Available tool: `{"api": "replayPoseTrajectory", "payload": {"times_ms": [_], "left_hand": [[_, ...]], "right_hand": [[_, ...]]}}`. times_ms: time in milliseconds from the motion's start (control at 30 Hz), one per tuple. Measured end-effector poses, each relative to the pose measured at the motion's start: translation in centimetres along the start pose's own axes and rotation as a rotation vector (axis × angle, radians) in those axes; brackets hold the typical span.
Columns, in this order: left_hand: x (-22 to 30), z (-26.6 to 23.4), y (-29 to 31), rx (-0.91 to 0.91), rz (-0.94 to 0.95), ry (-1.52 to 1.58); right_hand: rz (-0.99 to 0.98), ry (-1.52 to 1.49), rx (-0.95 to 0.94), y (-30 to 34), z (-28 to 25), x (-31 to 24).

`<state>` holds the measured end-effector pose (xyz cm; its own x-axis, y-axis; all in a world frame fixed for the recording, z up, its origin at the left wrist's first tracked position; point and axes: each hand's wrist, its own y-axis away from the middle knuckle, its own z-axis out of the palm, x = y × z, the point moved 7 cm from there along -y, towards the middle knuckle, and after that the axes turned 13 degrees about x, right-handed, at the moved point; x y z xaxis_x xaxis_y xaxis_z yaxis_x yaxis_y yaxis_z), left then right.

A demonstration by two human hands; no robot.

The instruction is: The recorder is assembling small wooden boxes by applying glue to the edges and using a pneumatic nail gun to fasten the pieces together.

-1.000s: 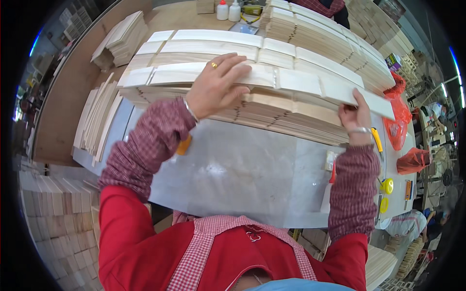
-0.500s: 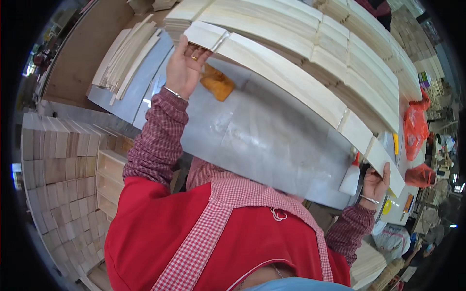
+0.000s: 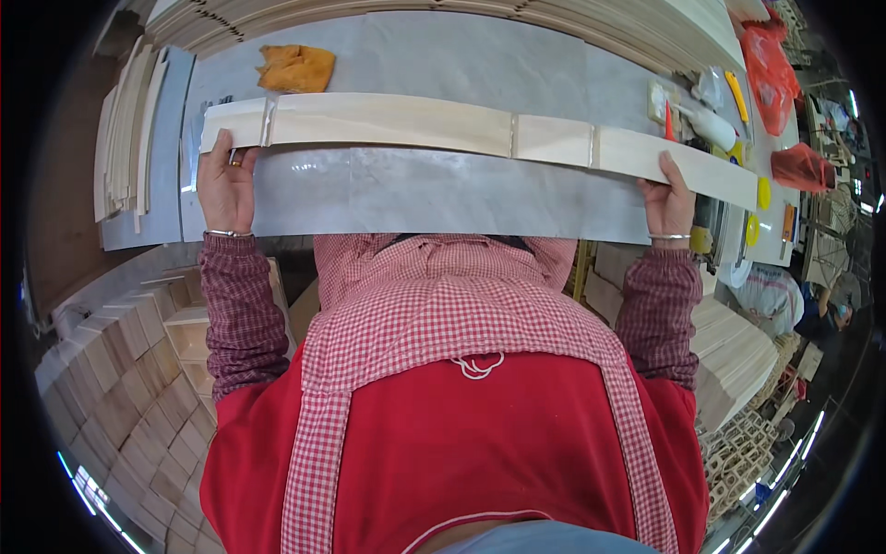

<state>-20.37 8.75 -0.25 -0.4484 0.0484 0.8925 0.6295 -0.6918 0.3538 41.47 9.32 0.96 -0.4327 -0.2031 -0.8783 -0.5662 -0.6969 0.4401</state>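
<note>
A long pale wooden strip (image 3: 397, 124), crossed by several grooves or joints, spans the grey worktop (image 3: 415, 189) from left to right. My left hand (image 3: 227, 185) is closed on its left end, thumb on top and fingers underneath. Near the right end, my right hand (image 3: 668, 194) grips it the same way. An orange-brown cloth (image 3: 297, 68) lies just beyond the strip on the left. Past the right hand rests a white squeeze bottle (image 3: 709, 126) with a red nozzle (image 3: 668, 120), lying on its side.
Stacked wooden strips (image 3: 388, 11) run along the far edge. Loose thin slats (image 3: 129, 134) lie at the left. A red plastic bag (image 3: 770, 74), a yellow-handled tool (image 3: 736, 96) and yellow tape rolls (image 3: 763, 192) are at the right. Wooden blocks (image 3: 120, 351) are piled lower left.
Both hands have brought the wooden strip off the far stack and nearer to me, over the worktop. It now runs nearly level across the view, which has turned and shifted.
</note>
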Motion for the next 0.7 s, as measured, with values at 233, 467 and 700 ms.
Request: {"api": "replayPoseTrajectory", "payload": {"times_ms": [233, 467, 700], "left_hand": [[-0.1, -0.9, -0.2, 0.035, -0.003, 0.017], [0.3, -1.7, 0.0, 0.038, 0.064, -0.040], [0.0, -2.7, 0.4, 0.071, 0.114, -0.015]], "right_hand": [[-0.140, 0.109, 0.031, 0.9, 2.6, -1.6], [-0.293, 0.107, 0.045, 2.7, 4.3, -3.0], [-0.395, 0.104, 0.078, 3.6, 3.6, -2.8]]}}
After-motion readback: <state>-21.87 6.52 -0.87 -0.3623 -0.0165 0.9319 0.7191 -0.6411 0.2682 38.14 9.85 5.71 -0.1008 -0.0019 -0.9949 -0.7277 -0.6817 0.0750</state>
